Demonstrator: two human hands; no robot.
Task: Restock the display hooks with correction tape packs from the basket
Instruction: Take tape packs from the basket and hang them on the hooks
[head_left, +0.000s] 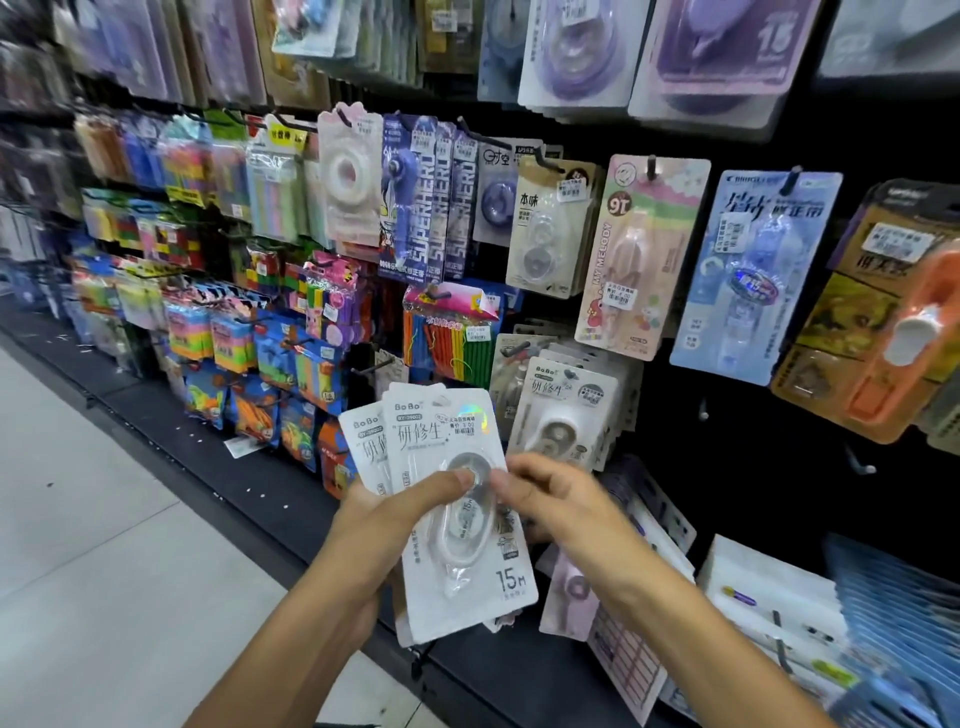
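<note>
Here, at lower centre of the frame, the left hand (374, 519) grips a fanned stack of white correction tape packs (452, 519), thumb pressed on the front pack's blister. The right hand (550, 499) pinches that front pack's right edge. Just above and to the right, matching packs (566, 421) hang on a display hook on the dark panel (727, 426).

Even, bright indoor light falls from above; the pale floor (78, 493) looks washed out, while the black display wall (727, 426) stays dark. Packs at the upper and left edges smear and bend with wide-angle distortion. A holographic sticker (475, 413) glints, and the centre stays sharpest.
</note>
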